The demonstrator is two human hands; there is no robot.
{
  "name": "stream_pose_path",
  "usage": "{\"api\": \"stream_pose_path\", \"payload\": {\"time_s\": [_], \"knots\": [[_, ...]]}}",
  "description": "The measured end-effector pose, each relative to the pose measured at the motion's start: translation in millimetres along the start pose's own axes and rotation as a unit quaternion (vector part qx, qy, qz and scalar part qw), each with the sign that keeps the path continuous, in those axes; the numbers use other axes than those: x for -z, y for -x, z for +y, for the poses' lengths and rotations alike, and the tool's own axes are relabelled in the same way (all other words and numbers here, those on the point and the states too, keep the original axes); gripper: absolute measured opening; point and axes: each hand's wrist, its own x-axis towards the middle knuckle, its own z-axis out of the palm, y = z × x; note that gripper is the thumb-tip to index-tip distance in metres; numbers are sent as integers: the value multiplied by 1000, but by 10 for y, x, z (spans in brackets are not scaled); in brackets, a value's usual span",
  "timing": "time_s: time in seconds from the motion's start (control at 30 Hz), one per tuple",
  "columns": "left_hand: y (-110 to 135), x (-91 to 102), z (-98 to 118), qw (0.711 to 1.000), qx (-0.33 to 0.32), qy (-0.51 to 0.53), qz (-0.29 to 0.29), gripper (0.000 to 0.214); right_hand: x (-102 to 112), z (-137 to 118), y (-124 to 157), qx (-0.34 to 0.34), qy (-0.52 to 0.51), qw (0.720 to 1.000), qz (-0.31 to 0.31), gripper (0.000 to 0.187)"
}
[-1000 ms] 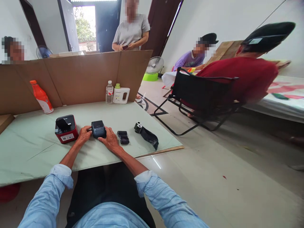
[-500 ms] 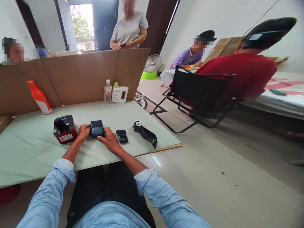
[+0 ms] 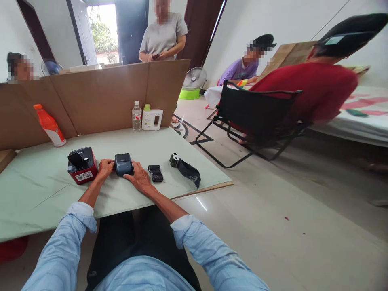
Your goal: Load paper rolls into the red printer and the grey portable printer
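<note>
A small dark portable label printer (image 3: 123,165) sits on the pale green tabletop (image 3: 118,139) between my two hands. My left hand (image 3: 105,167) grips its left side, fingertips against the edge. On the opposite side, my right hand (image 3: 139,177) is curled round the printer, with the thumb at its lower front corner. To the left stands a red and black box-shaped device (image 3: 81,165) with a raised dark flap and a white label. Small black rolls (image 3: 155,173) lie just right of my right hand. Farther right is a pair of rolls with a black strip (image 3: 186,171) trailing off.
A cardboard panel (image 3: 112,89) borders the table's back. Before it stand an orange bottle (image 3: 50,126), a clear water bottle (image 3: 137,117) and a white jug (image 3: 152,119). A person in red (image 3: 306,93) sits in a black folding chair (image 3: 257,109) at right; other people are beyond.
The view has shifted slightly. Both my hands stay on the printer, with no clear movement of it. The person in red leans a little to the right.
</note>
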Motion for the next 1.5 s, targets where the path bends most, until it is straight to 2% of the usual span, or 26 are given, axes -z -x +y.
{"api": "stream_pose_path", "payload": {"time_s": [0.2,0.47,0.77,1.1,1.5], "knots": [[-44,-8,11,999,11,37,-1,22,-49,39,-20,1,3,1000,4,75],[-94,7,59,997,28,70,-21,46,-33,1,-9,-11,10,1000,-3,75],[-131,19,95,992,9,114,-59,63,-14,-3,-9,-12,15,1000,-11,74],[-232,-15,38,990,-8,115,-75,73,3,32,12,-13,-13,1000,-5,73],[-263,-19,-10,993,8,102,-61,68,-18,13,-8,-25,-23,999,-5,63]]}}
